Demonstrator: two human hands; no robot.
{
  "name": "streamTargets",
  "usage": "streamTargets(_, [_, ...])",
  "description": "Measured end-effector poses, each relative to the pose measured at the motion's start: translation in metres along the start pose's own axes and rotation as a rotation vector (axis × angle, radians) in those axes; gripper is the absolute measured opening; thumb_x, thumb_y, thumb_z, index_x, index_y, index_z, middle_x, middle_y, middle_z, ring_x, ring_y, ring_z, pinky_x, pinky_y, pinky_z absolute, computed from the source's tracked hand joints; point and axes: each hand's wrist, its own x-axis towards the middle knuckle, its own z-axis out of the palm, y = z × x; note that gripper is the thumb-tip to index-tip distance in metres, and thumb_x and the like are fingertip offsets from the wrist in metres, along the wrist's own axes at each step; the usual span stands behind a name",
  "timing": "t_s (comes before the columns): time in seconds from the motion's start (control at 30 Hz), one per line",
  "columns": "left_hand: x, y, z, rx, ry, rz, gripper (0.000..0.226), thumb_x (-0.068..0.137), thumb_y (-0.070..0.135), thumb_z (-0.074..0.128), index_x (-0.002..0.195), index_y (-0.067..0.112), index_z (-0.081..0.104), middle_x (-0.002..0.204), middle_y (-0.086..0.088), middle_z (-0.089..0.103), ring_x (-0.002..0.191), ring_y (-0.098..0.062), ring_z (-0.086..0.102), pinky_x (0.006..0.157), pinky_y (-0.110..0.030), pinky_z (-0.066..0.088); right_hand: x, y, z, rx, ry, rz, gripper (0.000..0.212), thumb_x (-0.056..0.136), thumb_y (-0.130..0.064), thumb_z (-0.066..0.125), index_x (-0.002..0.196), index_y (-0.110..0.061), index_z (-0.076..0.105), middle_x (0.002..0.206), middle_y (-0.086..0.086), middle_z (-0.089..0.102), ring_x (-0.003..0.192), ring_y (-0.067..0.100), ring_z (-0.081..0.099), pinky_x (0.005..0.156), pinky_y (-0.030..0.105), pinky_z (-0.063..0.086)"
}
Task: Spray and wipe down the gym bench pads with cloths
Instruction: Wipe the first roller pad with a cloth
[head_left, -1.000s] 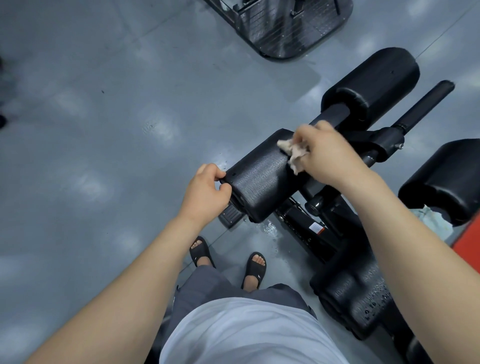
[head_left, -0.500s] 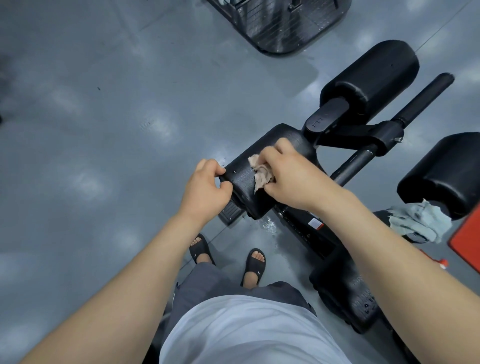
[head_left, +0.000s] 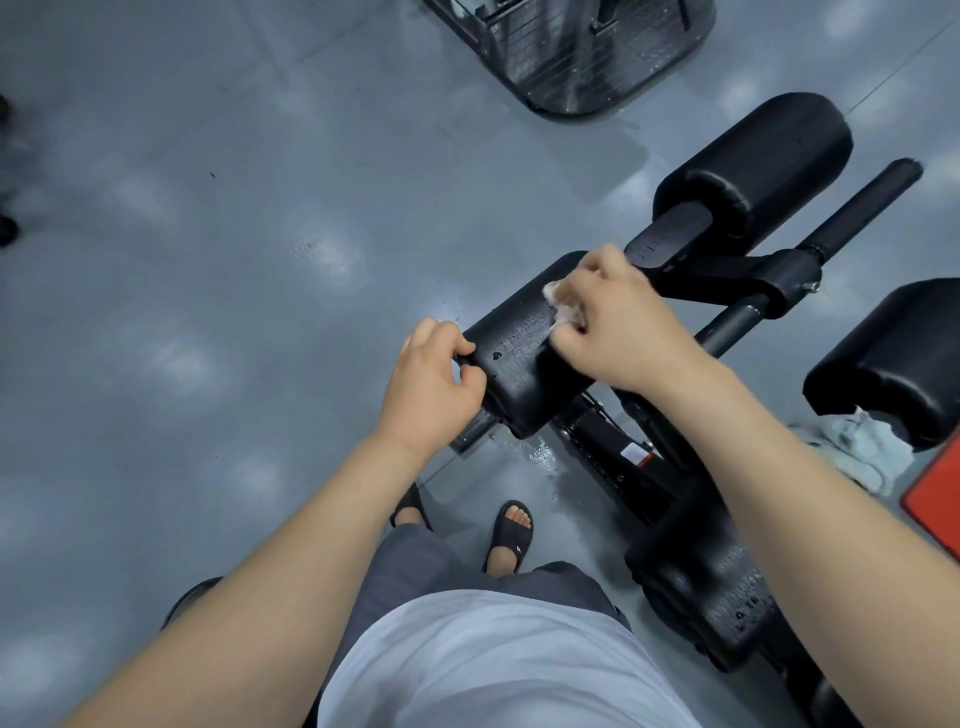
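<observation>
A black roller pad (head_left: 519, 358) lies in the middle of the view, its top wet with droplets. My left hand (head_left: 434, 389) grips the pad's near end. My right hand (head_left: 618, 322) presses a small beige cloth (head_left: 563, 312) onto the pad's top, towards its far end; most of the cloth is hidden under my fingers. A second black roller pad (head_left: 763, 161) sits further back, and a third pad (head_left: 898, 358) at the right.
A pale blue cloth (head_left: 862, 447) lies under the right pad, beside something red (head_left: 935, 499) at the right edge. The machine's black frame and bar (head_left: 852, 213) run to the right. A dark metal platform (head_left: 587, 52) stands at the top. My sandalled feet (head_left: 511, 535) stand on wet grey floor.
My right hand slid the cloth along the pad towards its near end, then back towards its far end. My left hand has kept its grip on the pad's end.
</observation>
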Motion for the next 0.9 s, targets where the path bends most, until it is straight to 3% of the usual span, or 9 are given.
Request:
streamTargets(0.1, [0.001, 0.002, -0.001, 0.017, -0.006, -0.006, 0.012, 0.084, 0.008, 0.059, 0.094, 0.016, 0.058, 0.097, 0.011, 0.046, 0.098, -0.018, 0.053, 0.087, -0.034, 0.049, -0.016, -0.022, 0.011, 0.037, -0.081, -0.137, 0.030, 0.086, -0.046, 0.057, 0.102, -0.023, 0.068, 0.116, -0.007, 0.047, 0.104, 0.024, 0.051, 0.092, 0.035, 0.047])
streamTargets(0.2, [0.003, 0.001, -0.001, 0.012, -0.013, -0.009, 0.011, 0.084, 0.008, 0.059, 0.093, 0.015, 0.059, 0.094, 0.016, 0.043, 0.097, -0.017, 0.052, 0.086, -0.033, 0.048, -0.011, -0.014, 0.014, 0.032, -0.054, -0.233, 0.021, 0.094, -0.036, 0.052, 0.099, -0.021, 0.067, 0.115, -0.001, 0.050, 0.097, 0.030, 0.055, 0.082, 0.038, 0.050])
streamTargets(0.3, [0.002, 0.002, -0.002, 0.018, -0.010, -0.001, 0.012, 0.084, 0.007, 0.059, 0.093, 0.015, 0.059, 0.095, 0.013, 0.045, 0.097, -0.016, 0.051, 0.085, -0.033, 0.048, 0.010, 0.009, 0.005, -0.033, 0.062, -0.113, 0.012, 0.094, -0.018, 0.059, 0.101, -0.019, 0.068, 0.118, 0.007, 0.050, 0.100, 0.036, 0.056, 0.082, 0.035, 0.047])
streamTargets(0.43, [0.001, 0.001, -0.002, 0.014, -0.010, -0.004, 0.012, 0.084, 0.007, 0.059, 0.094, 0.014, 0.060, 0.098, 0.007, 0.049, 0.099, -0.017, 0.050, 0.087, -0.036, 0.049, 0.031, 0.029, -0.006, -0.093, 0.124, 0.124, 0.029, 0.098, -0.014, 0.054, 0.126, -0.013, 0.061, 0.127, 0.015, 0.049, 0.111, 0.043, 0.052, 0.088, 0.038, 0.045])
streamTargets(0.5, [0.001, 0.000, -0.001, 0.009, -0.004, -0.003, 0.013, 0.084, 0.007, 0.059, 0.094, 0.014, 0.060, 0.098, 0.007, 0.049, 0.098, -0.016, 0.050, 0.087, -0.038, 0.050, 0.032, 0.026, -0.003, -0.117, 0.108, 0.119, 0.035, 0.097, -0.010, 0.052, 0.131, -0.008, 0.060, 0.127, 0.017, 0.051, 0.113, 0.045, 0.050, 0.091, 0.040, 0.044])
streamTargets(0.63, [0.000, -0.001, 0.000, -0.009, 0.000, -0.007, 0.014, 0.083, 0.007, 0.058, 0.094, 0.015, 0.061, 0.098, 0.007, 0.049, 0.100, -0.017, 0.051, 0.087, -0.040, 0.051, 0.013, -0.004, 0.013, -0.063, 0.060, -0.073, 0.028, 0.086, -0.003, 0.052, 0.107, -0.008, 0.069, 0.110, 0.012, 0.056, 0.096, 0.041, 0.054, 0.084, 0.035, 0.045])
streamTargets(0.73, [0.000, -0.003, -0.001, -0.025, 0.002, 0.000, 0.015, 0.082, 0.007, 0.055, 0.094, 0.015, 0.061, 0.097, 0.007, 0.049, 0.100, -0.019, 0.053, 0.086, -0.042, 0.051, -0.002, -0.016, 0.022, -0.016, -0.055, -0.228, 0.030, 0.087, -0.007, 0.058, 0.113, -0.014, 0.071, 0.111, 0.005, 0.055, 0.095, 0.035, 0.055, 0.084, 0.038, 0.050])
streamTargets(0.9, [-0.002, -0.003, -0.003, -0.061, 0.002, 0.025, 0.017, 0.080, 0.009, 0.050, 0.091, 0.013, 0.063, 0.099, 0.003, 0.055, 0.100, -0.021, 0.056, 0.086, -0.041, 0.051, 0.020, 0.013, 0.004, -0.037, 0.107, -0.005, 0.028, 0.090, -0.008, 0.058, 0.110, -0.018, 0.075, 0.120, 0.012, 0.052, 0.101, 0.042, 0.056, 0.087, 0.042, 0.052])
